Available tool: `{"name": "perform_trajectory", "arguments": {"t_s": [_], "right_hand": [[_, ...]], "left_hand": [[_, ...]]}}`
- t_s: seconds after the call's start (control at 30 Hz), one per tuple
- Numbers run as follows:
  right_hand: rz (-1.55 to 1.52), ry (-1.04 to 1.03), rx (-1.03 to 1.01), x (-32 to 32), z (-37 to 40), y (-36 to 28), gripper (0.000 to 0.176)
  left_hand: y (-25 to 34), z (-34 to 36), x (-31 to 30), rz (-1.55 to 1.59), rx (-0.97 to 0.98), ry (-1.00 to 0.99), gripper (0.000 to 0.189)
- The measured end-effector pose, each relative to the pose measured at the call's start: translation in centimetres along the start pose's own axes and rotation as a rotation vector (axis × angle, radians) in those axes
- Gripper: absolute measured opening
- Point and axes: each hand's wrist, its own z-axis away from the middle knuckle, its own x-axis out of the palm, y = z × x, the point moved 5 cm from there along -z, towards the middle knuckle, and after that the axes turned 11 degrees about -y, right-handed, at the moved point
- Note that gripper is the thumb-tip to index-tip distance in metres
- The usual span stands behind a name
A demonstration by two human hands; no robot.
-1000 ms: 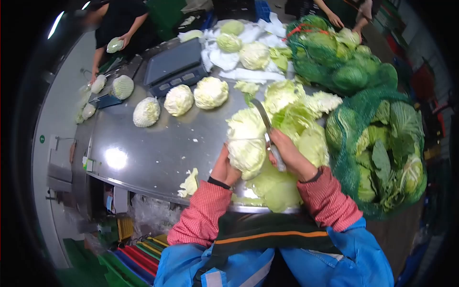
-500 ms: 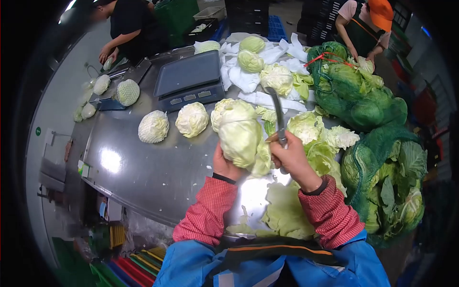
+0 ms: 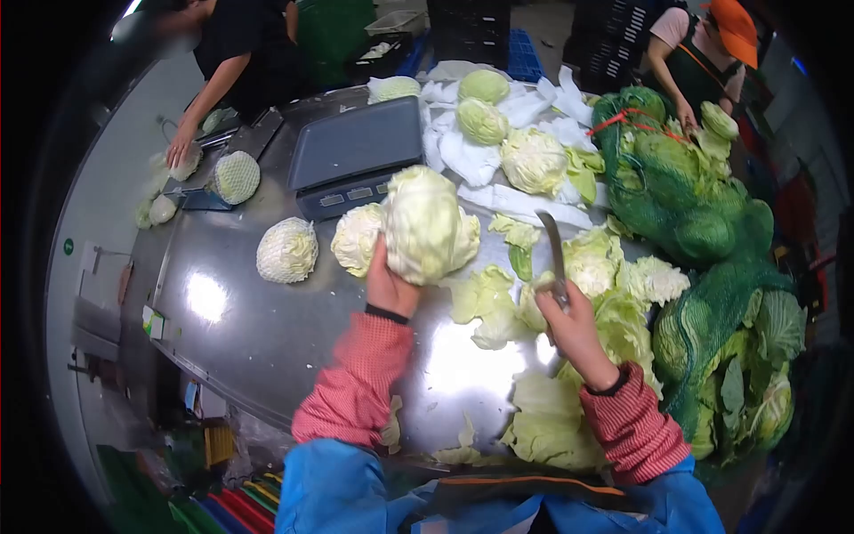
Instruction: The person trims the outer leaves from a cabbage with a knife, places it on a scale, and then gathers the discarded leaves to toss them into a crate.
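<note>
My left hand [image 3: 391, 283] holds a pale trimmed cabbage [image 3: 422, 224] from below, raised above the steel table. Behind it, two more peeled cabbages [image 3: 357, 238] are partly hidden. My right hand [image 3: 574, 325] is closed round the handle of a curved knife [image 3: 553, 249], blade pointing up and away. Loose cabbage leaves [image 3: 489, 303] lie between my hands, with more leaves [image 3: 551, 418] near the front edge. A cabbage in a white foam net [image 3: 287, 250] sits left of the held one.
A grey scale [image 3: 358, 147] stands behind the cabbages. Green net sacks of cabbages [image 3: 703, 222] fill the right side. White cloths [image 3: 471, 158] and whole cabbages lie at the back. One person [image 3: 240, 71] reaches in at back left; another [image 3: 703, 62] works at back right.
The cabbage in my left hand has moved up and left, away from the knife. A torn leaf now lies between my hands. The person at back left has reached onto a netted cabbage.
</note>
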Motion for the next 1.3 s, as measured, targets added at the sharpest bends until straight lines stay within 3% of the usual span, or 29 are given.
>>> {"name": "perform_trajectory", "arguments": {"t_s": [0.07,0.17,0.23,0.3,0.37,0.5,0.53,0.6,0.7,0.73,0.77,0.9,0.93,0.97,1.07,1.1,1.2,1.27,1.3], "right_hand": [[-0.025,-0.014,0.135,-1.0,1.6,1.8,0.016],[0.008,-0.048,0.189,-1.1,3.5,4.5,0.014],[-0.026,-0.064,0.249,-0.5,4.5,4.8,0.014],[0.032,-0.073,0.214,-0.5,5.0,5.6,0.014],[0.055,-0.083,0.202,-0.4,5.0,6.0,0.014],[0.040,-0.085,0.264,-0.9,5.7,5.0,0.013],[0.050,-0.069,0.240,-1.3,5.7,5.5,0.013],[0.083,-0.050,0.219,-1.6,6.3,5.2,0.014],[0.206,-0.012,0.180,-2.6,8.3,1.8,0.018],[0.281,0.023,0.139,-3.6,9.3,1.2,0.020],[0.353,0.060,0.098,-4.6,10.4,0.5,0.022],[0.590,0.184,0.074,-9.2,16.7,-0.6,0.041],[0.598,0.247,0.058,-11.2,18.9,0.9,0.047],[0.606,0.314,0.040,-12.8,21.3,2.5,0.054],[0.956,0.370,0.079,-14.1,27.4,4.0,0.052],[0.953,0.348,0.465,-14.3,28.7,4.8,0.065],[0.854,0.373,0.270,-13.0,29.5,9.7,0.078],[0.594,0.364,0.301,-11.1,27.0,10.8,0.068],[0.626,0.315,0.162,-10.9,25.1,12.9,0.057]], "left_hand": [[3.4,-3.4,0.1,-0.163,0.083,0.032,0.049],[7.4,-9.0,-0.1,-0.404,0.224,0.236,0.070],[8.7,-12.2,-1.1,-0.460,0.254,0.441,0.074],[9.2,-15.0,-1.8,-0.443,0.308,0.526,0.077],[9.4,-16.0,-1.5,-0.470,0.306,0.652,0.079],[9.2,-17.3,-1.7,-0.537,0.084,0.614,0.091],[8.5,-15.5,0.1,-0.574,0.032,0.601,0.096],[5.8,-14.8,-3.3,-0.679,0.198,0.556,0.093],[1.1,-5.8,0.3,-0.706,0.247,0.286,0.079],[-1.7,-3.1,-0.4,-0.753,0.301,0.193,0.066],[-4.4,0.1,-0.5,-0.888,0.242,0.158,0.058],[-11.2,11.0,2.9,-0.904,-0.110,0.006,0.051],[-12.2,12.3,3.2,-0.956,-0.087,-0.038,0.051],[-13.1,12.9,3.6,-1.008,-0.064,-0.085,0.051],[-13.9,12.8,7.1,-1.284,0.085,-0.241,0.053],[-15.0,12.6,8.0,-1.371,0.140,-0.310,0.053],[-18.1,12.2,9.4,-1.288,0.090,-0.343,0.051],[-20.5,12.3,10.7,-1.237,0.120,-0.387,0.047],[-21.1,12.0,11.3,-1.190,0.115,-0.401,0.044]]}}
